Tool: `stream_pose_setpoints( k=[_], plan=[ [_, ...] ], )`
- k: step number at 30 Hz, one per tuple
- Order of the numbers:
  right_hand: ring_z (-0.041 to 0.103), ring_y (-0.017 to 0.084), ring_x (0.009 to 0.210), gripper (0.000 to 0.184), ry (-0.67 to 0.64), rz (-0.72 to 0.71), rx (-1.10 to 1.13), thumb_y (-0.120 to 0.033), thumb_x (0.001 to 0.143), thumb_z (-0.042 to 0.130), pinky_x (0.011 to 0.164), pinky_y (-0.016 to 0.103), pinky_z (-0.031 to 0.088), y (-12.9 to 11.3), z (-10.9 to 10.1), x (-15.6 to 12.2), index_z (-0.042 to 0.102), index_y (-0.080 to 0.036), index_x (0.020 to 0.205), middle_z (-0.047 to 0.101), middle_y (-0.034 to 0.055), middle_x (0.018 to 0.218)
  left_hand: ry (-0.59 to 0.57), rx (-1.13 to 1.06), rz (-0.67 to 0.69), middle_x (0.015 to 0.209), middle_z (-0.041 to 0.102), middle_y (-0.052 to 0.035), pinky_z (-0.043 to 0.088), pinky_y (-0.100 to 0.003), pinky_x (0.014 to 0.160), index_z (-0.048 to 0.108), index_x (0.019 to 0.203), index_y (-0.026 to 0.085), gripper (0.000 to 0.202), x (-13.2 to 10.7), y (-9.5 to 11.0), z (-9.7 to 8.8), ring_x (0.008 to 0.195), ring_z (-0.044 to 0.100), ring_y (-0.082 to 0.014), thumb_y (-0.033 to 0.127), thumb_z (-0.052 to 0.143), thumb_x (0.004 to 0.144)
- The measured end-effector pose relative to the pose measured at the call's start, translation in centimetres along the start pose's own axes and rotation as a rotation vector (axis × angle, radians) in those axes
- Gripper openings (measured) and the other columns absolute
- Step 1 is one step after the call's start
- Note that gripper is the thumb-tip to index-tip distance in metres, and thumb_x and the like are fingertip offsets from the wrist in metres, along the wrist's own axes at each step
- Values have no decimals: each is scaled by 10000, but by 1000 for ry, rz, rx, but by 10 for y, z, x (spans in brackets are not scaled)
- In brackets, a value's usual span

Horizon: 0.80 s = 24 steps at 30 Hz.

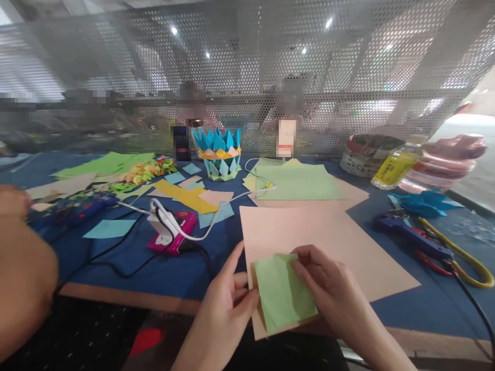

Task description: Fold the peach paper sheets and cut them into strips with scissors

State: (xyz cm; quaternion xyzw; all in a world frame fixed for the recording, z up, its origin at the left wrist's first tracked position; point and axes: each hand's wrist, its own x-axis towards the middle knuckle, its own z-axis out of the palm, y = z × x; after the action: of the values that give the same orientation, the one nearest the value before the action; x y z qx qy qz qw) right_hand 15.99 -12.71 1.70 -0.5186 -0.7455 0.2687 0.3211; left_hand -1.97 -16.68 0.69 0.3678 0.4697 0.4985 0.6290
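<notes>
Pale-green, lightly creased square paper [284, 293] over large smooth peach paper sheet [348, 252], between left hand [226, 304] and right hand [337, 283]. Right: fingers bent, pinching square's upper-right corner. Left: half-curled, thumb at papers' left edge; cannot tell grip.

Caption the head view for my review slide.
Right hand holding a small green paper over a large pink sheet, left hand at the sheet's left edge.
</notes>
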Motion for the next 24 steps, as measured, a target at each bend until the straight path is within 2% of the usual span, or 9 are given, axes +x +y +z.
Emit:
stream_pose_setpoints(
  k=[6, 10, 13, 17, 20, 24],
  plan=[
    [639, 162, 689, 158, -7, 1, -65, -287, 889, 426, 521, 219, 445, 0, 5, -1, 564, -213, 889, 673, 19, 744, 1, 3, 1, 1065, 690, -120, 497, -378, 824, 148, 1461, 226, 892, 0, -3, -2, 955, 653, -269, 341, 677, 752],
    [635, 156, 681, 150, 34, -9, -105, -287, 889, 432, 519, 220, 439, -4, 11, -4, 568, -226, 901, 672, 8, 743, -2, 35, 16, 1067, 689, -116, 501, -342, 792, 134, 1460, 228, 860, -1, -3, -2, 938, 657, -254, 372, 643, 782],
    [629, 159, 683, 138, 73, -45, -141, -277, 882, 443, 534, 232, 433, -6, 16, -5, 572, -232, 899, 662, 1, 724, 35, 125, 32, 1030, 700, -103, 496, -312, 777, 182, 1452, 209, 777, -3, -2, -4, 942, 652, -246, 435, 578, 822],
    [612, 162, 680, 123, 123, -114, -195, -262, 875, 451, 578, 254, 432, -5, 20, -5, 570, -233, 879, 645, -9, 697, 98, 188, 25, 1077, 683, -90, 477, -315, 843, 271, 1428, 210, 683, -5, -3, -8, 1001, 630, -239, 486, 511, 851],
    [600, 160, 682, 110, 131, -143, -210, -246, 877, 451, 616, 270, 431, -3, 21, -5, 560, -235, 885, 637, -15, 706, 52, 147, 12, 1062, 686, -91, 486, -336, 827, 231, 1438, 217, 712, -5, -3, -8, 961, 642, -236, 473, 531, 845],
    [588, 164, 681, 100, 128, -153, -222, -235, 879, 454, 636, 286, 424, -1, 22, -5, 554, -234, 886, 625, -17, 702, -15, 57, 8, 1038, 696, -91, 492, -352, 810, 164, 1450, 232, 805, -3, -4, -6, 913, 654, -231, 371, 623, 803]
  ],
)
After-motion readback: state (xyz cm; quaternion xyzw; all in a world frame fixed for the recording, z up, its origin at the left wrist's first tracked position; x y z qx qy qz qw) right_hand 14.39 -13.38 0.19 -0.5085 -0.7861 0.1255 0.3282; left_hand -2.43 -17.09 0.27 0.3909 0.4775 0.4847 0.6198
